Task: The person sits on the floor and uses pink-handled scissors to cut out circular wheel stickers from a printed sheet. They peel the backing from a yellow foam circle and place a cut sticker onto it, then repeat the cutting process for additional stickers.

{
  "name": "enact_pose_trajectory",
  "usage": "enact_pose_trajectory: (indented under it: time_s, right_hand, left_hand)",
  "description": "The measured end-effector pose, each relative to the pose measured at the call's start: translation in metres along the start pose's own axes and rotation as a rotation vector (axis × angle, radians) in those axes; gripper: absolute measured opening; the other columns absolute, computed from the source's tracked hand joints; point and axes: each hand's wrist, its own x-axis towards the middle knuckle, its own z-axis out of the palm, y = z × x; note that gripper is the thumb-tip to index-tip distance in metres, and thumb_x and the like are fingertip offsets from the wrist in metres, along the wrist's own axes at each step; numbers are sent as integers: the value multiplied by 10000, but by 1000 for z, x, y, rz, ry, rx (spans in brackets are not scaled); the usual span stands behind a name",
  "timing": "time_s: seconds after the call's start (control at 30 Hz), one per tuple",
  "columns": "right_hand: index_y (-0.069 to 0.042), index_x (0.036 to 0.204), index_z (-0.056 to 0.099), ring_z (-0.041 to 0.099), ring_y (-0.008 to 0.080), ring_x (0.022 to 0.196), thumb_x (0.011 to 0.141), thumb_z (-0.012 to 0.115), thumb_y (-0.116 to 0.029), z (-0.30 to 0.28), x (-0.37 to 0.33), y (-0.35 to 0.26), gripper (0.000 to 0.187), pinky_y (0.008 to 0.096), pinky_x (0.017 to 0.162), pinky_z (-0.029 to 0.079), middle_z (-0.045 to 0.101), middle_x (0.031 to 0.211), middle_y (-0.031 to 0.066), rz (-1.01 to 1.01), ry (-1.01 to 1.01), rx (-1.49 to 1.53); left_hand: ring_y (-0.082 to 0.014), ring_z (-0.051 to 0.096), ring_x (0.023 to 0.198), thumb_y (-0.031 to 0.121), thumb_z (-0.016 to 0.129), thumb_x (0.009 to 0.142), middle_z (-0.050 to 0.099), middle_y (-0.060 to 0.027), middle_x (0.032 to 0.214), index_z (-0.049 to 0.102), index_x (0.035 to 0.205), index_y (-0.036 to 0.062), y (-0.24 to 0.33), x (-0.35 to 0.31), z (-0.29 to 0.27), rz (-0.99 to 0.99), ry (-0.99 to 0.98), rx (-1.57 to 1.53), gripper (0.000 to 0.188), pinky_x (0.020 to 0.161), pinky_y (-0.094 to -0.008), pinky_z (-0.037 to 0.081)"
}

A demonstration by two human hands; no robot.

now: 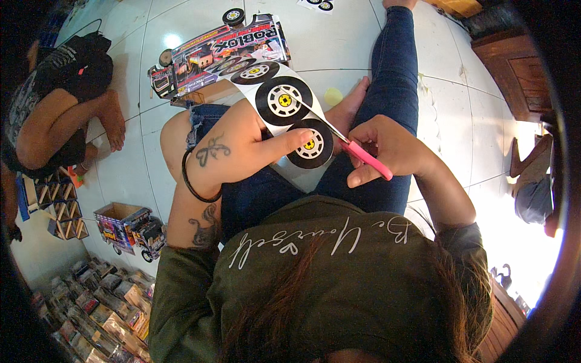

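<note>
Printed wheel stickers, black rings with white and yellow hubs, run along a curved white strip (255, 92). My left hand (257, 144) pinches the strip's near end, thumb on the lowest wheel sticker (310, 145). Pink-handled scissors (365, 158) are in my right hand (387, 148), fingers closed around the handles. Their blades lie over the strip beside the wheel pictures, pointing up and left. Just beyond the strip a colourful toy truck (227, 54) lies on its side on the floor, its black wheels showing.
Another toy truck (130, 228) stands on the tiles at left, near stacked wooden frames (57, 206). Many wrapped pieces (103, 305) pile up at lower left. A person (66, 109) sits at left, another person (534, 181) at far right. Wooden furniture (508, 72) stands at upper right.
</note>
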Motion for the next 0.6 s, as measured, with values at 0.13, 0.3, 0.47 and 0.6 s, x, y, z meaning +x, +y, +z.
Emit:
enact_pose_trajectory:
  time_s: [0.13,0.3,0.47,0.6]
  right_hand:
    - [-16,709,589,486,50,532,594,833,-307,0,1,4,396,201,470,370,548,601,-15,-17,-11,34]
    - [-24,720,572,441,44,567,601,822,-342,22,13,14,422,203,504,352,521,631,-28,-116,193,206]
    - [-28,726,570,431,42,591,621,815,-314,45,21,17,391,201,527,353,513,646,-35,-64,331,156]
    - [-33,726,579,457,37,595,613,826,-316,50,21,9,393,201,527,368,528,637,-39,-54,316,165]
  left_hand:
    - [-25,468,492,207,681,800,589,22,679,591,959,38,-5,5,-7,-148,-79,-251,249,429,-177,363]
    - [-77,492,496,344,559,878,556,-27,635,577,861,-3,-27,25,11,38,389,-599,348,461,-198,386]
    - [-133,544,755,434,429,909,577,-87,880,509,1011,-18,-31,8,58,338,632,-566,470,672,-263,431]
    - [-48,458,543,264,514,911,545,14,646,549,787,37,-25,-2,62,-18,669,-265,261,492,-200,345]
